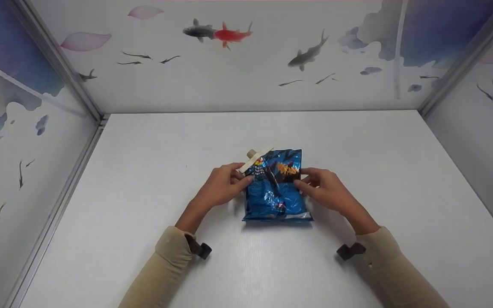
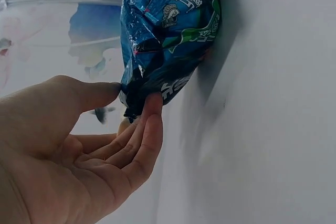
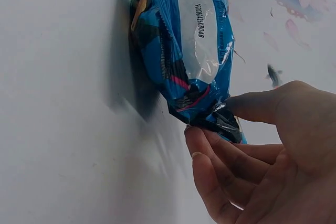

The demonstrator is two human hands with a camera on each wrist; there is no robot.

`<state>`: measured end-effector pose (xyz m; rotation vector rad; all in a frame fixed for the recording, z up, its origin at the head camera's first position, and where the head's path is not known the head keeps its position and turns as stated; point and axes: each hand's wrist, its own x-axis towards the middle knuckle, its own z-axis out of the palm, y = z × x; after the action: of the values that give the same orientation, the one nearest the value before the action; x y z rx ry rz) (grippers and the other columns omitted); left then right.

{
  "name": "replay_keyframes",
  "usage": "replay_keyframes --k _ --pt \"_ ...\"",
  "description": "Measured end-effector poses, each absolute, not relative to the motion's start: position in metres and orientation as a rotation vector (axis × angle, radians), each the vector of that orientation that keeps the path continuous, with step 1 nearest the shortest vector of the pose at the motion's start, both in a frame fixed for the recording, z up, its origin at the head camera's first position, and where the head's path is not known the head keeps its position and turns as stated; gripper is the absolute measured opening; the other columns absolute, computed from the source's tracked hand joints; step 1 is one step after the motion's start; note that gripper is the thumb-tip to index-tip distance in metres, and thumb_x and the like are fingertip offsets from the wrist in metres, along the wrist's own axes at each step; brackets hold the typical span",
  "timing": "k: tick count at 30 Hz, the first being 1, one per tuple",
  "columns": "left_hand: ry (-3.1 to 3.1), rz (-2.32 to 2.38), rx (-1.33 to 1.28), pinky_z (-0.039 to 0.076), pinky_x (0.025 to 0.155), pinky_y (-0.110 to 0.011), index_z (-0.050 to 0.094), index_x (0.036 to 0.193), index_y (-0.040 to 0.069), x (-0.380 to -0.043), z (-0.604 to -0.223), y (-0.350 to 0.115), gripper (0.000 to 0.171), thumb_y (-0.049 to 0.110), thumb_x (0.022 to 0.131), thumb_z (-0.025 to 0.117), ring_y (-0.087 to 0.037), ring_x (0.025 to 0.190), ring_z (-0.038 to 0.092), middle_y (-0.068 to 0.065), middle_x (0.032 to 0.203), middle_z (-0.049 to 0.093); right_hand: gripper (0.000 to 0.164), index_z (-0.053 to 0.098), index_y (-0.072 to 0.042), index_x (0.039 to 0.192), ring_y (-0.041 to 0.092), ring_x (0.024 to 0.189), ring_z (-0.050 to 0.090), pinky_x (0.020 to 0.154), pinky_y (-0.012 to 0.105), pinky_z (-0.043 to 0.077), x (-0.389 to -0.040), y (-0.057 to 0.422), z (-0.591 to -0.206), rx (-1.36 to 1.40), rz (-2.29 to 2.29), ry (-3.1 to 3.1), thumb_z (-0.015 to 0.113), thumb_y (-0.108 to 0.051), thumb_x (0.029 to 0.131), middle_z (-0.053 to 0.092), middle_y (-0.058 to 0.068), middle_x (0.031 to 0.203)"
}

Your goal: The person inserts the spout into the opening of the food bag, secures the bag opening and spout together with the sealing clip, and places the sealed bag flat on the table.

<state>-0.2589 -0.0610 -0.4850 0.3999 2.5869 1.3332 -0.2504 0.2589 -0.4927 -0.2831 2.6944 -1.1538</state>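
A shiny blue foil snack bag (image 1: 274,192) is held at mid-table, its crinkled front toward the head camera. Across its upper left corner runs a cream strip (image 1: 256,160), with a short tan stub (image 1: 251,152) beside it. My left hand (image 1: 221,185) pinches the bag's left edge, thumb in front and fingers behind. On the opposite edge my right hand (image 1: 328,188) pinches it the same way. A white label (image 3: 198,35) with printed code shows on the bag in the right wrist view. White lettering and a green band (image 2: 197,36) appear in the left wrist view.
The white tabletop (image 1: 246,265) is bounded by a back wall panel (image 1: 246,85) with painted fish and by side panels in metal frames. Dark wrist cameras (image 1: 204,250) sit at both cuffs of the tan sleeves (image 1: 161,273).
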Motion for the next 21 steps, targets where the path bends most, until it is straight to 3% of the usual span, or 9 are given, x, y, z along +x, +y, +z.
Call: replay_keyframes --k 15,21 --pt "2.608 1.29 0.399 0.065 0.092 -0.042 0.052 0.159 0.006 -0.2573 -0.4799 -0.0675 0.06 0.035 0.109 0.068 -0.022 0.103 0.08 -0.013 0.128 0.079 0.057 0.059 -0.007 0.153 0.024 0.1 0.071 0.083 0.029 0.059 -0.2517 0.2598 -0.4907 -0.266 -1.158 2.668 0.067 -0.041 0.108 0.076 0.016 0.126" --pt "2.618 1.288 0.353 0.065 0.094 -0.041 0.055 0.156 0.007 -0.2567 -0.4756 -0.0688 0.056 0.034 0.109 0.068 -0.024 0.11 0.078 -0.014 0.13 0.078 0.056 0.058 -0.009 0.154 0.032 0.114 0.071 0.092 0.04 0.064 -0.2503 0.261 -0.4879 -0.246 -1.14 2.708 0.067 -0.04 0.108 0.074 0.018 0.133"
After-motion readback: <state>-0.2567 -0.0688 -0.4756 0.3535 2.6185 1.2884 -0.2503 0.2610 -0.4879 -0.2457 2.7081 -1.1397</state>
